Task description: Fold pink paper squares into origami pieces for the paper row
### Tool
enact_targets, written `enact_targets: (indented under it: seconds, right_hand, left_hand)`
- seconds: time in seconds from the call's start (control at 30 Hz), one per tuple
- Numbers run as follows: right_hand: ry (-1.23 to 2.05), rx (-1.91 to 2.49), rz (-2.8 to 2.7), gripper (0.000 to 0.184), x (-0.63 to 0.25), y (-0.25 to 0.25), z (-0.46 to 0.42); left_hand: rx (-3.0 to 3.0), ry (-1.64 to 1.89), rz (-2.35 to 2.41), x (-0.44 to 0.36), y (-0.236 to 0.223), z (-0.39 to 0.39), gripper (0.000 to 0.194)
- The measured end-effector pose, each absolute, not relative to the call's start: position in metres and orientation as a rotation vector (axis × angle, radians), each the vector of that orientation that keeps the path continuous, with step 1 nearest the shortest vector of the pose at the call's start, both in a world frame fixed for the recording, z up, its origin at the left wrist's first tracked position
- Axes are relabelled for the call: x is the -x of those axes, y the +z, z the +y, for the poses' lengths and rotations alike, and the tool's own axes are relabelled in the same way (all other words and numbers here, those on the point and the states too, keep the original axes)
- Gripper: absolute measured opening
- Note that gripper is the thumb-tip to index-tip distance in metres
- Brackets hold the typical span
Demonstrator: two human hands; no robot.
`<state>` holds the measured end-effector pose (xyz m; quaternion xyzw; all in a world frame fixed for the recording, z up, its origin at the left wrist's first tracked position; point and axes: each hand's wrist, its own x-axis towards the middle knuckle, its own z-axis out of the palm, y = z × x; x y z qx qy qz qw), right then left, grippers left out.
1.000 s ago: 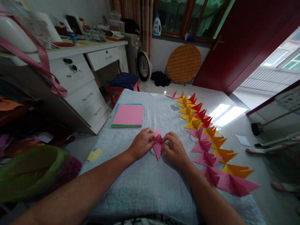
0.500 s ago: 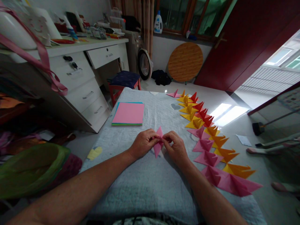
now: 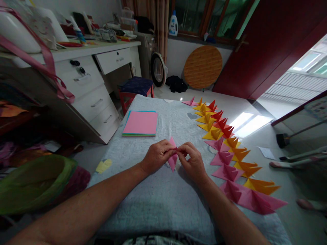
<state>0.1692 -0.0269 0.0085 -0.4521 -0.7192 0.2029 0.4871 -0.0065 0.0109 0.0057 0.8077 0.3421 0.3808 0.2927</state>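
Between my two hands is a pink folded paper, a narrow diamond shape with one point away from me and one toward me. My left hand pinches it near the middle from the left. From the right, my right hand pinches it at the same height, thumb and forefinger meeting the left fingertips. The fingers cover the paper's centre. To the far left lies a stack of square coloured paper, pink on top. Rows of folded paper cranes in pink, yellow, orange and red line the right side.
A pale blue cloth covers the work surface. Left stand a green-lined bin and a white desk. Beyond the far edge are a stool, a washing machine with its door open and a round wooden board.
The pink paper has turned slightly, its far point shifting left and its near point right. Both hands keep their pinch in nearly the same place.
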Motion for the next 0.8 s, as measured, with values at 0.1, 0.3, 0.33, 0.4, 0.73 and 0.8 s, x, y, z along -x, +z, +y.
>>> enact_targets:
  seconds: [0.1,0.3,0.33,0.4,0.73,0.8]
  right_hand:
    - [0.483,1.101,-1.738,0.011,-0.169,0.0098,-0.028]
    - [0.472,1.13,-1.712,0.009,-0.1685,0.012,-0.0288]
    - [0.473,1.126,-1.717,0.01,-0.1684,0.0122,-0.0288]
    - [0.472,1.119,-1.722,0.01,-0.1683,0.0125,-0.0289]
    - [0.534,1.165,-1.738,0.009,-0.1687,0.0118,-0.0301]
    - [0.56,1.166,-1.72,0.01,-0.1685,0.0128,-0.0302]
  left_hand:
    - [-2.168,1.015,0.891,0.0065,0.0063,0.0103,0.022]
    - [-2.168,1.036,0.89,0.0065,0.0066,0.0096,0.022]
    - [-2.171,1.039,0.89,0.0066,0.0064,0.0096,0.022]
    - [-2.179,1.04,0.899,0.0067,0.006,0.0097,0.023]
    - [-2.258,1.044,0.907,0.0077,0.0048,0.0095,0.023]
    - [-2.339,1.06,0.897,0.0086,0.0038,0.0099,0.024]
